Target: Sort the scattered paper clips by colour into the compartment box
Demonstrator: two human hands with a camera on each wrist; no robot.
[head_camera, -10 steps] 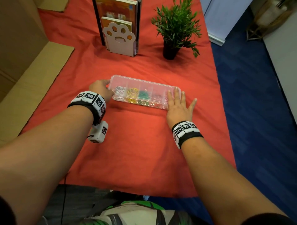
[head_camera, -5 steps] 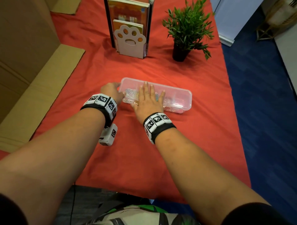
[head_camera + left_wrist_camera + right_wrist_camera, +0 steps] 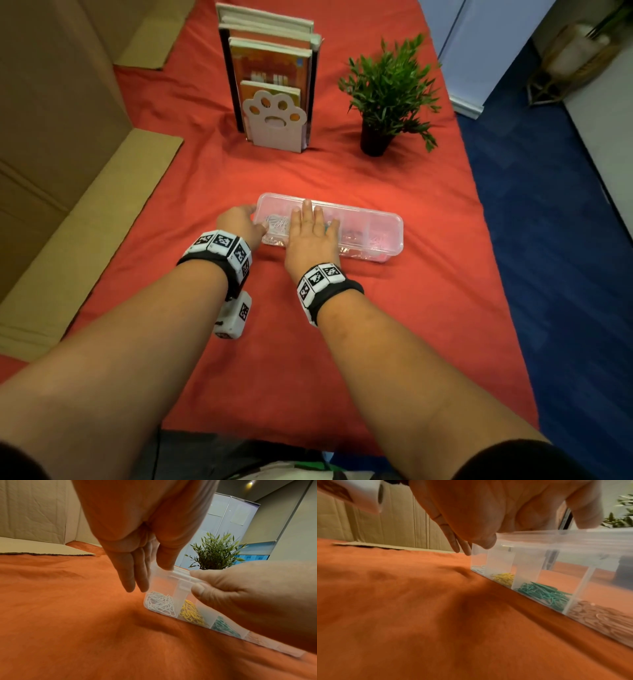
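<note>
The compartment box lies on the red cloth of the worktop, near the middle, with its clear lid closed. The paper clips are seen inside it, sorted by colour: white paper clips in the end compartment, then yellow paper clips, then green paper clips, then a pale orange-pink group. No loose clip is seen on the cloth, so the sorting is judged to be finished and the closing of the lid to be the step in hand.

The right hand is laid flat on the lid with straight fingers, and its thumb is placed at the small front latch; nothing is gripped by it. The left hand is placed at the left end of the box, the thumb on the lid corner and the straight fingers against the end wall, so the box is only steadied, not enclosed.

If the latch is not pressed fully, the lid may spring open when the box is lifted, and the colours could be mixed again. A press given on one side only may tilt or slide the box on the loose cloth.

No brand or readable writing is found. Only black-and-white square markers are seen on the wristbands; the covers of the books behind are too blurred to be read.
</note>
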